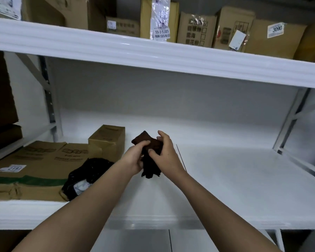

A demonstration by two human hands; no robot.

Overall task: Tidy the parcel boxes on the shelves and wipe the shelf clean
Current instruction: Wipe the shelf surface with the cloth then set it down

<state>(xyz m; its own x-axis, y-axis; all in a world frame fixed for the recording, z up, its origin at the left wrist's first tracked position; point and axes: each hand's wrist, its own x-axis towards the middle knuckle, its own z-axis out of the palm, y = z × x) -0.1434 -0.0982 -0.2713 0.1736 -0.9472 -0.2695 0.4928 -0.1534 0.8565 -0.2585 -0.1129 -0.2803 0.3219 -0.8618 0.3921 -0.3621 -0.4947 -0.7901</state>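
At the far left of the white metal shelf [225, 170] a flat corrugated cardboard box [31, 170] is seen lying, with a green band along its front and a white label reading 2193; a crumpled black plastic bag [87, 171], glossy and creased, is rested against its right end; just behind, a smaller upright cardboard carton [107, 140] is stood, its lower corner dented. Towards the middle, a dark brown cloth [149, 155], soft and folded with ragged lower edges, is held above the shelf surface; it is gripped from the left by the left hand [135, 159], fingers curled over its upper fold, and from the right by the right hand [165, 151], thumb and fingers clasped around it. On the upper shelf [153, 51], glossy and ribbed along its front, a row of labelled cardboard parcels [233, 30] is ranged; one at the right is marked 3090.
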